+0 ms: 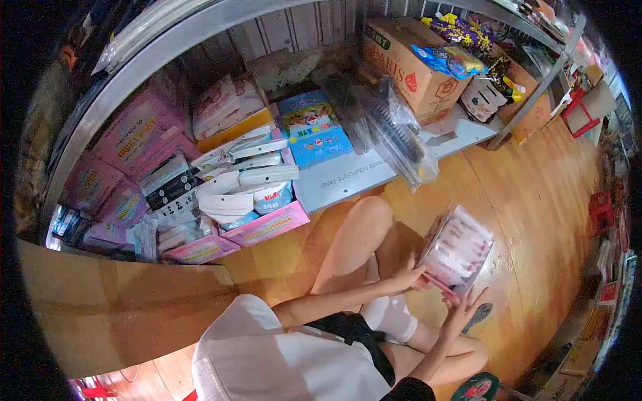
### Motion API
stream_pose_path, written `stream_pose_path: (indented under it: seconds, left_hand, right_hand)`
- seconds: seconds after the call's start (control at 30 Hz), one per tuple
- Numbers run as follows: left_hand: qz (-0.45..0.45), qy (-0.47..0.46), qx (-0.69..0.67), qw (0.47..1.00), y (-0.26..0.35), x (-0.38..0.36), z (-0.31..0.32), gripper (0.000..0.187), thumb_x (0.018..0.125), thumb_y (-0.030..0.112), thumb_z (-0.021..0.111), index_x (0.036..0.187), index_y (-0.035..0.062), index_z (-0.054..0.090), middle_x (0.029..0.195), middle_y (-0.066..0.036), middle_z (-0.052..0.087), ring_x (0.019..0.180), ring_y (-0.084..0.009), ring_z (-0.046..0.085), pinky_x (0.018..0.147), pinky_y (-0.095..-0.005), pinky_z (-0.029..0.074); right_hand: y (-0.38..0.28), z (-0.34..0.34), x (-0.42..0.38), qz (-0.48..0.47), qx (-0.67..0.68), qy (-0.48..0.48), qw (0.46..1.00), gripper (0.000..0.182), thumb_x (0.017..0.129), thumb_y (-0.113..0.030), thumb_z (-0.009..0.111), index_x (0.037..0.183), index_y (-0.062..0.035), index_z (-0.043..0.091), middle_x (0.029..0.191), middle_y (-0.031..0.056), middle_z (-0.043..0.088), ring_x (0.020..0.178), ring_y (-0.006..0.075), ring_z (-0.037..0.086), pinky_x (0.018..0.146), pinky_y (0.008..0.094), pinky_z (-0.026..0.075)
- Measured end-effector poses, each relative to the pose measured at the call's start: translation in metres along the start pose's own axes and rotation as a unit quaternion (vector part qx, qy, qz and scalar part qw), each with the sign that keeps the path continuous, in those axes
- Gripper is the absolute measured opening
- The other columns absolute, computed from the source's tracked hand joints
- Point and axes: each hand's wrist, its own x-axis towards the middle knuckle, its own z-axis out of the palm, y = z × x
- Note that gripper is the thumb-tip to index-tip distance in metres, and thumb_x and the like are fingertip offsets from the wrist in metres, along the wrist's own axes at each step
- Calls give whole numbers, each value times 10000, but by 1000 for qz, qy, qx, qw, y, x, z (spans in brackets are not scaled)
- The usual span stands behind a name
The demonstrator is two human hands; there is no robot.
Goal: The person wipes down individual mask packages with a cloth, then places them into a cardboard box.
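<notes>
The person sits low on the wooden plank floor (535, 200), one bare knee raised, and both hands are up at a clear plastic pack of white and pink sachets (459, 248). The left hand (409, 274) grips the pack's lower edge, fingers closed on it. The right hand (463, 309) sits just beneath the pack, fingers spread wide, fingertips at its bottom corner; whether it actually grips cannot be told from here. The pack is held tilted in the air, just above the floor, between the knee and the right-hand clutter.

Up ahead runs a low white shelf board (348, 177) under a grey metal rail. On it, one open pink cardboard box (267, 224) packed with white-topped packets, a second, smaller pink box (200, 248) beside it, and two blue cartoon-printed flat boxes (311, 127) stacked one on the other. Further right, a crumpled clear plastic bag (394, 134) leans against one brown cardboard carton with red lettering (408, 63). A large plain brown cardboard panel (114, 307) fills the lower left.
</notes>
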Motion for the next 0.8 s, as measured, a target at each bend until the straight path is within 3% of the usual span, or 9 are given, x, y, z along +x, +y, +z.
stream_pose_path:
  seconds: [0.1,0.17,0.23,0.3,0.4,0.5,0.67,0.77,0.8]
  left_hand:
    - [67,20,-24,997,65,-20,-8,850,962,283,540,1485,92,-104,1222,-218,521,771,-315,692,579,-370,580]
    - [164,38,71,983,122,-44,-19,719,973,251,500,1492,96,29,1138,-203,570,724,-293,691,543,-342,574]
    - [263,95,114,953,170,-65,-24,575,983,225,457,1467,87,178,1039,-203,609,683,-274,689,521,-328,568]
    - [314,201,40,927,198,-78,-24,474,990,208,420,1423,73,284,949,-210,634,654,-264,686,513,-325,566]
    - [348,250,-4,903,231,-75,-43,455,993,210,410,1393,40,276,821,-211,651,644,-269,687,529,-337,570]
    - [420,289,46,859,248,-54,-79,501,993,210,409,1414,26,208,771,-199,664,646,-284,690,535,-350,565]
    - [427,358,47,829,271,-10,-124,611,965,261,432,1405,-34,129,766,-235,664,642,-285,693,555,-358,563]
    - [396,407,29,823,282,23,-170,596,950,267,435,1362,-95,199,757,-242,657,618,-304,686,531,-371,559]
    - [424,470,53,773,280,52,-204,584,949,272,429,1339,-114,230,748,-245,656,598,-306,681,511,-372,553]
  right_hand:
    - [-39,23,4,-36,-12,1,999,720,973,-230,530,1538,-194,86,1511,165,283,892,230,652,736,298,517]
    - [-37,26,10,-42,-28,-1,999,714,977,-250,526,1538,-191,88,1520,170,265,903,232,652,771,305,509]
    - [-28,27,13,-17,-43,0,999,700,979,-254,521,1537,-196,100,1508,174,285,917,232,647,802,318,503]
    - [-11,26,10,26,-42,-16,999,688,981,-260,521,1535,-203,118,1489,173,309,923,229,643,805,321,502]
    - [12,28,-3,73,-68,-45,994,677,979,-265,527,1533,-214,141,1458,170,348,915,221,641,795,316,502]
    - [40,17,-13,118,-112,-54,985,678,973,-244,543,1530,-243,156,1387,178,415,881,200,641,765,308,507]
    - [76,-7,-25,163,-164,-48,972,698,964,-222,560,1530,-260,154,1330,185,448,845,186,630,714,287,489]
    - [87,-18,-31,171,-188,-48,966,687,964,-247,555,1526,-282,162,1322,175,465,836,186,639,699,294,484]
    - [91,-22,-33,172,-198,-49,964,680,964,-261,552,1524,-294,167,1320,171,473,833,185,645,696,300,483]
